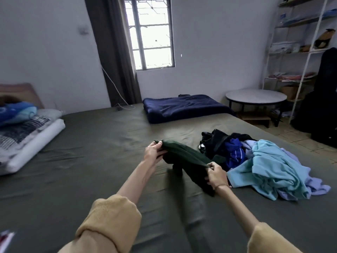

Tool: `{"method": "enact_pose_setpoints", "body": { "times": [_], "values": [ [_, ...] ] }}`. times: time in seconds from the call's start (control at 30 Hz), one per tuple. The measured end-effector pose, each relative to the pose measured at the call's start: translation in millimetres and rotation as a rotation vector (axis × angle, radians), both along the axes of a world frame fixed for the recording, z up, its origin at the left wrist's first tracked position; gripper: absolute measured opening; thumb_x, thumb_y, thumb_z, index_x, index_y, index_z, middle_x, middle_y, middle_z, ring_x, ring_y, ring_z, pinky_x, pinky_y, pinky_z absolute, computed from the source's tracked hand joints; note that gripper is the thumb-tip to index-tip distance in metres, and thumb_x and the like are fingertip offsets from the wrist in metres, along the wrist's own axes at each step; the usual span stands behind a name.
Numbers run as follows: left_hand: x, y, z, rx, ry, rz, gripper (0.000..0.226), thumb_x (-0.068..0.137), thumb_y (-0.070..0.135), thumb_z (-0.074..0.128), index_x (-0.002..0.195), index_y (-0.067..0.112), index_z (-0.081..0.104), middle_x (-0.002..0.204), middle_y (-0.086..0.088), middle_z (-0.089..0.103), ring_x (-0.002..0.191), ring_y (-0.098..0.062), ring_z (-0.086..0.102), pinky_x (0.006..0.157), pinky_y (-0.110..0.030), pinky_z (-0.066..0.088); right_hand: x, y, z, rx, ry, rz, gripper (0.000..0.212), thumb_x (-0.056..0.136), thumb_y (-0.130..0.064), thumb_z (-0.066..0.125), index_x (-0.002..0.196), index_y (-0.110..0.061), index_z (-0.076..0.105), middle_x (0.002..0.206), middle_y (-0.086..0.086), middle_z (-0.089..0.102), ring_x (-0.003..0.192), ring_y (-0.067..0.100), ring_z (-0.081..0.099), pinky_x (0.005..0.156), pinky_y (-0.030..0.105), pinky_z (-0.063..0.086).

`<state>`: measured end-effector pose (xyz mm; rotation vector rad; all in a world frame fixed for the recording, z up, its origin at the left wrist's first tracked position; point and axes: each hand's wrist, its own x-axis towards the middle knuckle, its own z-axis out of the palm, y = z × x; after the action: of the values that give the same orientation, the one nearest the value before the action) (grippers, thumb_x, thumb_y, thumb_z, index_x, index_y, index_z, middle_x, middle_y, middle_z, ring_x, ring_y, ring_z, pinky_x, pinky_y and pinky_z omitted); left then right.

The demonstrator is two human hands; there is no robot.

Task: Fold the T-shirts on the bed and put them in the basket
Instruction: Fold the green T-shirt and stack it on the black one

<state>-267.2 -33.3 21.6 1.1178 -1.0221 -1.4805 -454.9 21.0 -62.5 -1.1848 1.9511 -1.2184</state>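
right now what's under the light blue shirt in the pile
A lilac garment sticks out beneath the light blue shirt, with the bed under both. Anything deeper in the pile is covered.

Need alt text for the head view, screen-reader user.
Both hands hold a dark green shirt just above the bed: left hand grips one end, right hand the other. A pile of unfolded shirts lies to the right; no basket is in view.

Navy blanket (pixel 184 107), round table (pixel 255 96)
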Motion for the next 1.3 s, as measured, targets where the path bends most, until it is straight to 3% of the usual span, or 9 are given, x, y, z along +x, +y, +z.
{"method": "enact_pose_setpoints", "body": {
  "times": [0.27, 0.47, 0.57, 0.7, 0.8, 0.9, 1.0, 1.13, 1.3],
  "values": [
    [133, 10, 14, -0.035, -0.220, 0.378, 0.014, 0.094, 0.013, 0.052, 0.081, 0.017, 0.054, 0.069, -0.002, 0.052, 0.042, -0.010, 0.051, 0.033, -0.012, 0.032, 106, 0, 50, -0.219, -0.051, 0.577, 0.016, 0.090, -0.025, 0.061, 0.091, -0.012, 0.070, 0.086, -0.001, 0.066, 0.085, 0.010, 0.059, 0.077, 0.027, 0.045],
    [236, 45, -20, 0.103, -0.367, 0.557, 0.014, 0.092, 0.003, 0.052, 0.094, -0.004, 0.063, 0.029, 0.006, 0.049, 0.019, -0.006, 0.042, 0.023, -0.013, 0.024, 157, -16, 36, 0.120, 0.754, 0.810, 0.043, 0.071, -0.022, 0.079, 0.110, -0.009, 0.066, 0.110, 0.010, 0.066, 0.101, 0.022, 0.062, 0.080, 0.025, 0.047],
    [264, 50, -34, 0.134, -0.487, 0.620, 0.023, 0.089, 0.003, 0.053, 0.068, -0.006, 0.058, 0.025, 0.004, 0.045, 0.019, -0.006, 0.040, 0.025, -0.015, 0.029, 170, -21, 19, 0.250, 0.876, 0.736, 0.037, 0.081, -0.014, 0.063, 0.118, -0.010, 0.061, 0.119, 0.014, 0.061, 0.107, 0.026, 0.059, 0.081, 0.025, 0.046],
    [270, 63, -58, 0.214, -0.698, 0.540, 0.026, 0.087, 0.009, 0.059, 0.062, 0.002, 0.054, 0.058, -0.009, 0.052, 0.070, -0.018, 0.053, 0.055, -0.027, 0.036, 177, -16, -1, 0.312, 0.707, 0.746, 0.041, 0.091, -0.017, 0.057, 0.131, -0.012, 0.052, 0.123, 0.012, 0.060, 0.112, 0.021, 0.058, 0.084, 0.022, 0.041],
    [268, 71, -74, 0.212, -0.926, 0.312, 0.020, 0.091, 0.019, 0.056, 0.090, 0.002, 0.068, 0.098, -0.017, 0.064, 0.095, -0.023, 0.056, 0.072, -0.027, 0.037, 173, -11, 3, 0.253, 0.449, 0.761, 0.027, 0.088, -0.025, 0.064, 0.107, -0.006, 0.067, 0.077, -0.002, 0.062, 0.065, -0.002, 0.057, 0.065, 0.020, 0.038],
    [261, 72, -79, 0.102, -0.690, 0.297, 0.014, 0.092, 0.007, 0.054, 0.095, 0.001, 0.065, 0.110, -0.015, 0.064, 0.111, -0.022, 0.051, 0.085, -0.022, 0.038, 164, 2, 21, 0.227, 0.229, 0.794, 0.019, 0.078, -0.031, 0.075, 0.082, -0.013, 0.071, 0.059, -0.015, 0.061, 0.051, -0.005, 0.054, 0.052, 0.011, 0.038],
    [262, 64, -69, -0.041, -0.486, 0.432, 0.041, 0.091, -0.002, 0.053, 0.131, -0.009, 0.047, 0.138, -0.018, 0.048, 0.132, -0.026, 0.040, 0.111, -0.028, 0.027, 145, 4, 42, 0.287, 0.199, 0.868, 0.033, 0.071, -0.018, 0.081, 0.101, -0.014, 0.068, 0.082, -0.005, 0.069, 0.072, 0.005, 0.064, 0.066, 0.016, 0.050],
    [257, 64, -48, -0.164, -0.536, 0.296, 0.021, 0.097, 0.008, 0.048, 0.076, 0.010, 0.048, 0.075, -0.002, 0.048, 0.072, -0.012, 0.044, 0.068, -0.023, 0.036, 124, -10, 49, 0.131, 0.653, 0.549, 0.027, 0.081, -0.019, 0.071, 0.106, -0.008, 0.068, 0.092, 0.008, 0.060, 0.097, 0.024, 0.060, 0.063, 0.023, 0.036],
    [251, 68, -35, -0.160, -0.978, -0.083, 0.063, 0.075, 0.016, 0.078, 0.121, 0.018, 0.033, 0.089, 0.002, 0.050, 0.092, -0.016, 0.053, 0.080, -0.027, 0.041, 110, -2, 57, 0.006, 0.703, 0.029, 0.027, 0.095, -0.031, 0.051, 0.114, -0.018, 0.066, 0.114, 0.014, 0.058, 0.109, 0.034, 0.054, 0.084, 0.039, 0.044]
  ]
}}
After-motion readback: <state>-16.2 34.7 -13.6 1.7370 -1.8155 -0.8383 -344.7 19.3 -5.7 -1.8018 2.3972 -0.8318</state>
